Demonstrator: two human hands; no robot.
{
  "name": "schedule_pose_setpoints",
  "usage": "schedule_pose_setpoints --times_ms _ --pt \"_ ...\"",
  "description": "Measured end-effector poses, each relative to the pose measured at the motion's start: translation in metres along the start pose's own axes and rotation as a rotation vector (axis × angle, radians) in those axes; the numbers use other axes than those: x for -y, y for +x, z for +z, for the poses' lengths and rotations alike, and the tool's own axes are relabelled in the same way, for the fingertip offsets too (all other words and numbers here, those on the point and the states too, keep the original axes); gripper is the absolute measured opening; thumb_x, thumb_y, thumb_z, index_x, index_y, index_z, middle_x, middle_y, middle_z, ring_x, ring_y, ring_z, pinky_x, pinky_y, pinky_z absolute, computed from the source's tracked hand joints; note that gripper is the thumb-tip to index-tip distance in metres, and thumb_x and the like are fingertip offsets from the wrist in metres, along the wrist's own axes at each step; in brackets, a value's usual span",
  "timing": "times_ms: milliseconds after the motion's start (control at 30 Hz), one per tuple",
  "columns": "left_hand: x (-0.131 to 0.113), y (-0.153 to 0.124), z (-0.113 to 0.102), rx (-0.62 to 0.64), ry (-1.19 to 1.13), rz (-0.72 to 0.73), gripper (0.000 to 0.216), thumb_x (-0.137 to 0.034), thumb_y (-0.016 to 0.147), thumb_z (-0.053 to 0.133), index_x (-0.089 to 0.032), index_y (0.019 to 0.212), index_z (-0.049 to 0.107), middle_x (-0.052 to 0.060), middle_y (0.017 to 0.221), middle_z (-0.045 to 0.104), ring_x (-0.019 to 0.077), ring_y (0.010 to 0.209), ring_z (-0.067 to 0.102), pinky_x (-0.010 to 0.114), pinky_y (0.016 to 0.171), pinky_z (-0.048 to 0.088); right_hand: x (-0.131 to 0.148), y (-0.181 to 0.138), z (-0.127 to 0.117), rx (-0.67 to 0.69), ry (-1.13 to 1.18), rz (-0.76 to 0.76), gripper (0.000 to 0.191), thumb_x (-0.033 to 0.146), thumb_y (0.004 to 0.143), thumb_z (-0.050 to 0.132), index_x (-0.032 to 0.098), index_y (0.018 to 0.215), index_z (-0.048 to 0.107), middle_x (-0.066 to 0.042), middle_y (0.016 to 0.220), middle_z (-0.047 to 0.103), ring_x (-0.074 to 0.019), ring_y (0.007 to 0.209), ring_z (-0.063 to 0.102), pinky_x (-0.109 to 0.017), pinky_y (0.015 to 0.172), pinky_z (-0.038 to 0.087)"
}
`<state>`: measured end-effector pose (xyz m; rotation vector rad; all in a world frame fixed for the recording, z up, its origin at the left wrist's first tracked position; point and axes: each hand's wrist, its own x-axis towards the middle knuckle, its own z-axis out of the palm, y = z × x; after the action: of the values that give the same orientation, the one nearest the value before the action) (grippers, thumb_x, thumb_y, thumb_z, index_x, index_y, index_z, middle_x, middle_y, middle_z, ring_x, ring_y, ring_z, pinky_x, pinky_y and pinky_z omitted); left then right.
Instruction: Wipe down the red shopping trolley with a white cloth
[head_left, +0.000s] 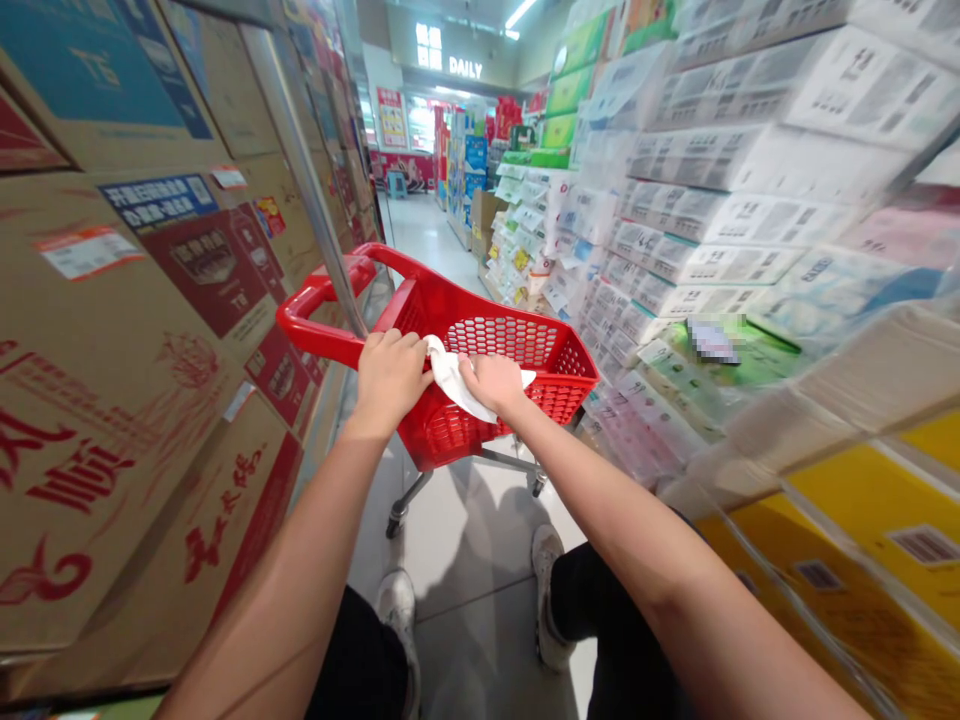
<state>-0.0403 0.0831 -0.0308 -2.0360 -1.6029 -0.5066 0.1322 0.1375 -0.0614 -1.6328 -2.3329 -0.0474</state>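
Observation:
A red plastic shopping cart [480, 330] with a perforated basket stands before me, its handle loop at the upper left. My left hand [391, 372] is closed over the cart's rim near the base of that handle. In my right hand [496, 383] is a crumpled white cloth or wipe [454, 378], pressed against the near side rim of the basket. One end of the wipe reaches across to the fingers of my left hand; whether they pinch it I cannot tell. Part of the wipe is hidden under my right hand.
Stacked cardboard boxes [150, 330] and a metal post [311, 170] flank the left side. White packs of tissue paper [697, 200] are piled on the right, above yellow boxes [885, 510]. Tiled floor [465, 560] runs under the cart into an aisle ahead.

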Motion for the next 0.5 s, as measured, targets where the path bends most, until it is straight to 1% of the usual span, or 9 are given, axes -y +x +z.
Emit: schedule_pose_setpoints --times_ms 67,167,267,333,400,433,500 --pt "0.005 -0.001 0.000 0.009 -0.003 0.006 0.031 -0.046 0.092 0.055 -0.020 0.094 0.070 0.014 0.093 0.069 0.0323 0.097 0.055 0.048 0.087 0.036 -0.023 -0.005 -0.001 0.012 -0.042 0.020 0.072 0.057 0.105 0.019 0.015 0.102 0.077 -0.016 0.099 0.077 -0.0258 0.099 0.072 -0.031 0.087 0.047" --pt "0.009 -0.003 0.000 0.012 -0.015 0.004 0.036 -0.053 0.089 0.058 -0.020 0.094 0.071 0.014 0.095 0.069 0.0328 0.097 0.055 0.048 0.087 0.036 -0.071 -0.016 -0.003 0.041 -0.135 0.110 0.071 0.055 0.105 0.021 0.012 0.099 0.078 -0.018 0.098 0.076 -0.0271 0.100 0.072 -0.031 0.087 0.047" --pt "0.009 -0.004 -0.001 0.011 -0.023 0.004 0.038 -0.055 0.088 0.060 -0.019 0.095 0.071 0.015 0.095 0.069 0.0334 0.098 0.055 0.048 0.088 0.036 -0.118 -0.026 -0.006 0.060 -0.203 0.204 0.067 0.052 0.105 0.024 0.012 0.099 0.078 -0.019 0.101 0.076 -0.0283 0.101 0.072 -0.031 0.085 0.047" --pt "0.006 -0.004 -0.001 0.011 -0.025 0.000 0.037 -0.055 0.088 0.061 -0.019 0.094 0.071 0.015 0.095 0.069 0.0333 0.097 0.055 0.048 0.088 0.036 -0.139 -0.030 -0.008 0.073 -0.214 0.267 0.064 0.048 0.105 0.024 0.012 0.102 0.078 -0.019 0.103 0.076 -0.0281 0.102 0.072 -0.031 0.083 0.047" --pt "0.002 -0.003 -0.002 0.010 -0.020 -0.005 0.036 -0.054 0.088 0.061 -0.019 0.094 0.071 0.015 0.095 0.069 0.0332 0.097 0.055 0.047 0.088 0.036 -0.148 -0.032 -0.009 0.077 -0.207 0.326 0.063 0.045 0.106 0.024 0.011 0.103 0.078 -0.020 0.105 0.076 -0.0277 0.103 0.072 -0.030 0.084 0.047" --pt "0.000 -0.003 -0.002 0.008 -0.014 -0.006 0.036 -0.053 0.089 0.061 -0.019 0.093 0.070 0.015 0.095 0.069 0.0332 0.097 0.055 0.047 0.087 0.036 -0.147 -0.031 -0.009 0.069 -0.202 0.348 0.063 0.044 0.106 0.024 0.011 0.103 0.078 -0.020 0.106 0.076 -0.0279 0.104 0.072 -0.031 0.084 0.047" --pt "-0.005 -0.001 -0.002 0.005 -0.006 -0.001 0.036 -0.052 0.090 0.058 -0.018 0.094 0.070 0.015 0.095 0.068 0.0333 0.097 0.055 0.047 0.087 0.036 -0.135 -0.029 -0.009 0.046 -0.192 0.357 0.065 0.045 0.105 0.023 0.010 0.103 0.078 -0.021 0.106 0.076 -0.0286 0.103 0.072 -0.032 0.086 0.048"
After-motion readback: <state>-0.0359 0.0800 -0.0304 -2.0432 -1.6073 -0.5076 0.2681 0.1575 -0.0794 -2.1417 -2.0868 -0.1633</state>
